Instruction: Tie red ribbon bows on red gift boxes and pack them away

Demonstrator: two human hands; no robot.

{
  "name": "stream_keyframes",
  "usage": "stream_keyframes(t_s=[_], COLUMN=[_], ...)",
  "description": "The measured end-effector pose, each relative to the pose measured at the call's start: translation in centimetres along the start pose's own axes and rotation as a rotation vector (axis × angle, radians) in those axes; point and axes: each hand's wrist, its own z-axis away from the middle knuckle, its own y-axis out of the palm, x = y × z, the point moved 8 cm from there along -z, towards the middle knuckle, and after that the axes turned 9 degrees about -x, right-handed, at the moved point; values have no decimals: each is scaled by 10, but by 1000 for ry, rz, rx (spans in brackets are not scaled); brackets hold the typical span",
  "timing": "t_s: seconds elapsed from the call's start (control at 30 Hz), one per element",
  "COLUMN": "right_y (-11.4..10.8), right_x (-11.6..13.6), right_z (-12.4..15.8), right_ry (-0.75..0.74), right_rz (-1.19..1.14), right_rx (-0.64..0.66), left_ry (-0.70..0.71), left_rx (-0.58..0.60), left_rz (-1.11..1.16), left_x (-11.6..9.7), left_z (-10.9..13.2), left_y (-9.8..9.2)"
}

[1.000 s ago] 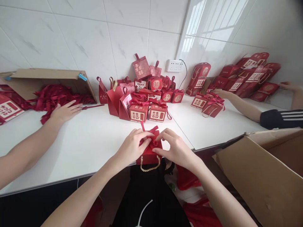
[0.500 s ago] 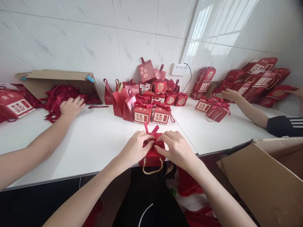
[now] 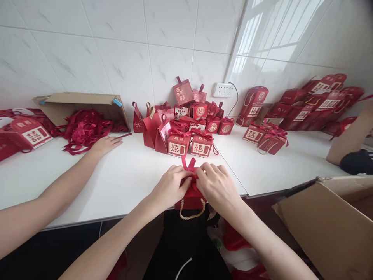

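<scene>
At the table's front edge sits a small red gift box point(image 3: 189, 201) with a gold rope handle point(image 3: 192, 216) hanging on my side. A red ribbon point(image 3: 190, 165) is gathered on its top, two ends sticking up. My left hand point(image 3: 173, 186) pinches the ribbon from the left. From the right, my right hand point(image 3: 217, 182) has its fingers closed on the same ribbon, hiding part of the knot. Just behind stand two finished-looking boxes with bows, a left one point(image 3: 177, 147) and a right one point(image 3: 201, 147).
A co-worker's hand point(image 3: 106, 144) lies at a loose ribbon strip on the left, near a cardboard box point(image 3: 84, 97) spilling red ribbons point(image 3: 87, 130). Stacked red boxes point(image 3: 323, 101) stand back right, another person's arm point(image 3: 349, 132) in front. A large carton point(image 3: 323, 217) is at right.
The co-worker's left-side hand has moved from the ribbon pile to the loose strip. The right-side person's arm has drawn back. My right fingers have curled in more at the ribbon.
</scene>
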Motion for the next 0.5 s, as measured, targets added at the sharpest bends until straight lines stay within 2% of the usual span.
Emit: stream_keyframes(t_s=[0.13,0.3,0.5], right_y=[4,17,14], right_x=[0,-8,-14], right_z=[-2,-2,4], right_ry=[23,165,201], right_rz=[12,-48,-144], right_rx=[17,76,153], left_ry=[4,10,17], left_rx=[-15,-27,-42], left_rz=[4,7,6], left_x=[0,0,0], left_z=[0,1,0], left_y=[0,0,-1])
